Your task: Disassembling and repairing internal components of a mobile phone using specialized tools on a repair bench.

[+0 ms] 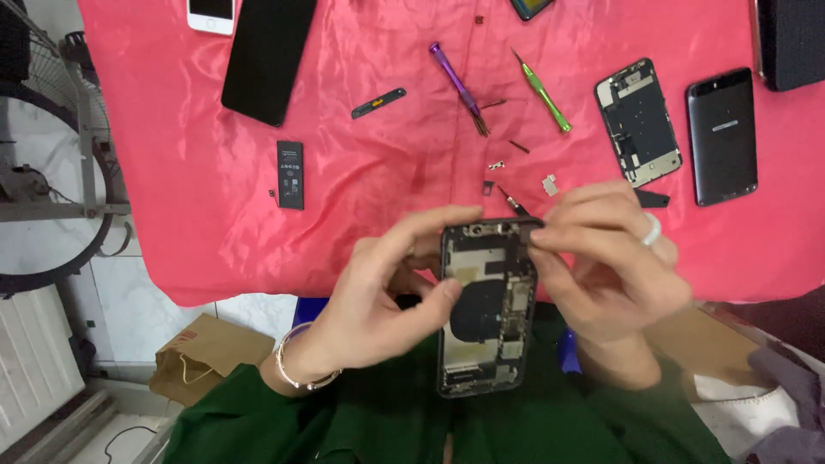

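My left hand (pixel 378 296) grips the left edge of an opened phone body (pixel 487 309), its dark inner parts facing up. Thumb and fingers wrap that side. My right hand (pixel 601 258), with a white ring on one finger, pinches at the phone's top right corner, fingertips on its rim. The phone is held upright above my lap, just below the near edge of the pink cloth (pixel 387 172). What the right fingertips pinch is too small to tell.
On the pink cloth lie a purple screwdriver (pixel 460 86), a green screwdriver (pixel 541 90), a small black battery (pixel 290 174), a black screen panel (pixel 268 56), another opened phone frame (pixel 638 122), a dark phone back (pixel 722 136) and small loose parts. A brown paper bag (pixel 206 357) sits on the floor at left.
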